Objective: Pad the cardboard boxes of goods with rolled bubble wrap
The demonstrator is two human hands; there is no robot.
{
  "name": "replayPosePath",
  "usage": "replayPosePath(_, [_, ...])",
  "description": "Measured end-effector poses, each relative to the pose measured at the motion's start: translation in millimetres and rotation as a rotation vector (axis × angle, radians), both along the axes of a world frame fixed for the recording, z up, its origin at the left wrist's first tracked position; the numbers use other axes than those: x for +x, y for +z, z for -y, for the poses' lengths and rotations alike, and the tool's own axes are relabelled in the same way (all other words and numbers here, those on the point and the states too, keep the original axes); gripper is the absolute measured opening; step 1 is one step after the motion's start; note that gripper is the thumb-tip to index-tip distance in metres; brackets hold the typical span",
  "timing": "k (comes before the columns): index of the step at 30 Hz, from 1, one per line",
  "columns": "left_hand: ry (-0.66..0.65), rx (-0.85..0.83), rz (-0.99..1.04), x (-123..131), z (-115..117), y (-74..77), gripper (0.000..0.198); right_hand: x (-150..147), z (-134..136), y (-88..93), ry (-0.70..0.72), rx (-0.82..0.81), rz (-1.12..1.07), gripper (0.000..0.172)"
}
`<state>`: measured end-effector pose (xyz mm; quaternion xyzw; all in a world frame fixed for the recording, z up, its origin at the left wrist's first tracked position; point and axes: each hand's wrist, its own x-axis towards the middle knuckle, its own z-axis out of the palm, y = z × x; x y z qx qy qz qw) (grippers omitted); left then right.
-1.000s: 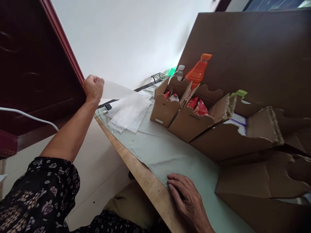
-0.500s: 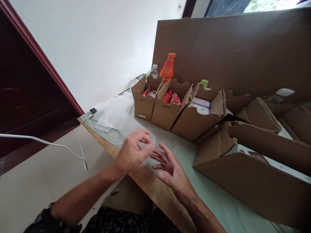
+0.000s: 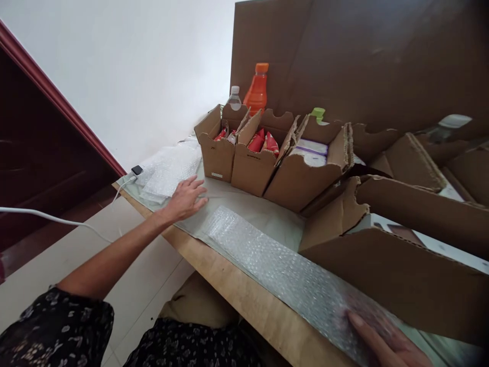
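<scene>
In the head view, a long bubble wrap strip (image 3: 290, 270) lies flat on the grey-green cloth (image 3: 263, 216) that covers the surface, running from mid-frame down to the lower right. The left hand (image 3: 186, 198) rests palm-down on the cloth just beside the strip's upper-left end, fingers (image 3: 198, 191) open and spread, gripping nothing. The right hand (image 3: 385, 342), partly cut off by the bottom of the frame, presses flat on the strip's lower-right end with its fingers stretched out. A large cardboard box (image 3: 401, 275) stands right against the strip's far side, and three small open boxes (image 3: 254, 165) with red packets line up behind it. An orange bottle (image 3: 256, 92) and a clear bottle (image 3: 234, 98) stand before an upright cardboard sheet (image 3: 362, 61). A loose bubble wrap pile (image 3: 168, 171) and a black plug (image 3: 136, 169) sit at the left end. The surface's wooden edge (image 3: 237, 288) runs diagonally along the strip's near side. Open cloth remains only between the left hand and the small boxes.
</scene>
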<state>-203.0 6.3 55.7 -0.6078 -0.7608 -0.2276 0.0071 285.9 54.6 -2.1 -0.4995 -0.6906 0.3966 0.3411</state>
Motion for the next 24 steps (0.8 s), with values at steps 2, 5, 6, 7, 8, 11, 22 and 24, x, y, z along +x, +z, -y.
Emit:
replayPosePath(2, [0.032, -0.034, -0.030, -20, -2, -5.3, 0.012, 4, 10, 2.5, -0.078, -0.077, -0.010, 0.037])
replayPosePath(5, [0.089, -0.031, -0.068, -31, 12, -8.1, 0.016, -5, 22, 16.0, -0.141, -0.143, -0.003, 0.045])
replayPosePath(6, [0.101, -0.012, -0.088, -31, 18, -8.1, 0.019, -8, 24, 20.9, -0.147, -0.157, -0.016, 0.045])
replayPosePath(7, [0.085, -0.001, -0.100, -29, 23, -8.1, 0.024, -11, 26, 25.0, -0.151, -0.184, -0.049, 0.045])
replayPosePath(8, [0.052, 0.003, -0.092, -24, 27, -8.6, 0.028, -13, 26, 28.3, -0.153, -0.220, -0.090, 0.045])
replayPosePath(11, [-0.185, 0.003, -0.031, 4, 25, -15.3, 0.038, -15, 27, 33.5, -0.167, -0.290, -0.172, 0.047])
replayPosePath(22, [-0.462, -0.037, -0.003, 90, -13, -32.8, 0.046, 50, 33, 47.0, -0.351, 0.021, 0.238, 0.046])
replayPosePath(24, [-0.439, -0.022, 0.105, 104, -12, -23.4, 0.050, 65, 28, 48.7, -0.471, 0.082, 0.211, 0.051])
